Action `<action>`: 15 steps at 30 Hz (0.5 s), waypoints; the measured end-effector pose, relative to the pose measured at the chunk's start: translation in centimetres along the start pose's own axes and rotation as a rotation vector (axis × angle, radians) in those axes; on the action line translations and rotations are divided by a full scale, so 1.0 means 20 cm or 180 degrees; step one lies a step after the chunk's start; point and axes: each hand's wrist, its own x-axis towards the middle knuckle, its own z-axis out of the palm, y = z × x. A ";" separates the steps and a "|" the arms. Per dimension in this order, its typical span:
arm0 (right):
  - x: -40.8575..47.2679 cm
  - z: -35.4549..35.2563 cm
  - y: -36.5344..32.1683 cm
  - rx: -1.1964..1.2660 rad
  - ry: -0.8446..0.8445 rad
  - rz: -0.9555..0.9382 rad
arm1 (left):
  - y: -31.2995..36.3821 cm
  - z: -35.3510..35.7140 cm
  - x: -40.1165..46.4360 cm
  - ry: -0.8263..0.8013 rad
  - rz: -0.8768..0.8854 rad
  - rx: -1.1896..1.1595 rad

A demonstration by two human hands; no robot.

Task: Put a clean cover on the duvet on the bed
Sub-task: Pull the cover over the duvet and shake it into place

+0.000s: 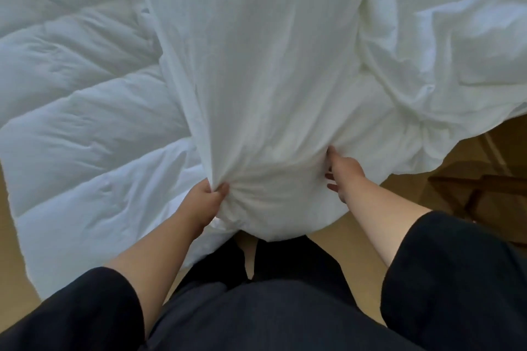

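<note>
A white quilted duvet lies spread on the left, its near edge hanging toward the floor. A smooth white cover is pulled over part of it in the middle and bunches into a rounded end just in front of me. My left hand pinches a gathered fold of the cover at the bundle's lower left. My right hand presses against the bundle's right side with the fingers spread; whether it grips the cloth is hidden.
More rumpled white cloth lies at the right. Tan floor shows below it, with a dark wooden frame at the right edge. My dark trousers and sleeves fill the bottom of the view.
</note>
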 end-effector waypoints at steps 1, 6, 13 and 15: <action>0.01 0.03 0.00 0.0052 -0.0139 0.0043 | -0.04 0.01 0.00 0.0103 -0.0019 -0.0275; 0.03 0.12 -0.04 0.0694 -0.0518 0.0175 | -0.10 0.09 -0.05 0.0281 -0.0224 -0.1346; 0.05 0.22 -0.14 0.0604 -0.0163 -0.0050 | -0.05 0.05 -0.08 0.0005 -0.0561 -0.0806; -0.02 0.20 -0.13 0.0291 0.0096 -0.0261 | -0.02 0.01 -0.10 0.0089 -0.0607 -0.0689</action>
